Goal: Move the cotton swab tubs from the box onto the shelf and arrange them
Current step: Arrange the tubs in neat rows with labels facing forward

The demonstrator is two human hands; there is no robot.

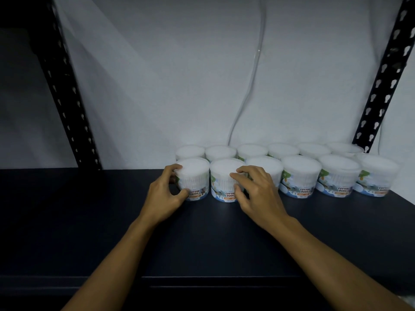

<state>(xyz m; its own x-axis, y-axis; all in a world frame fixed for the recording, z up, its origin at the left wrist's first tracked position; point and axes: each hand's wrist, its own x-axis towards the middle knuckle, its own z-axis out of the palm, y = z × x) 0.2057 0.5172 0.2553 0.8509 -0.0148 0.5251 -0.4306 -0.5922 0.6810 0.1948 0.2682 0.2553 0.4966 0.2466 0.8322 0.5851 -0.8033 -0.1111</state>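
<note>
From the head camera, two rows of cotton swab tubs stand on the dark shelf (pixel 89 221) against the white wall (pixel 179 86), six behind and six in front, packed side by side toward the right post (pixel 381 86). The left hand (pixel 165 196) wraps the leftmost front tub (pixel 193 176), thumb low on its label and fingers curled around its left side. The right hand (pixel 258 196) grips the second front tub (pixel 224 182), fingertips on its right wall and thumb near its base. Both tubs stand upright, touching each other. A clear cable (pixel 253 75) hangs down the wall behind the rows.
</note>
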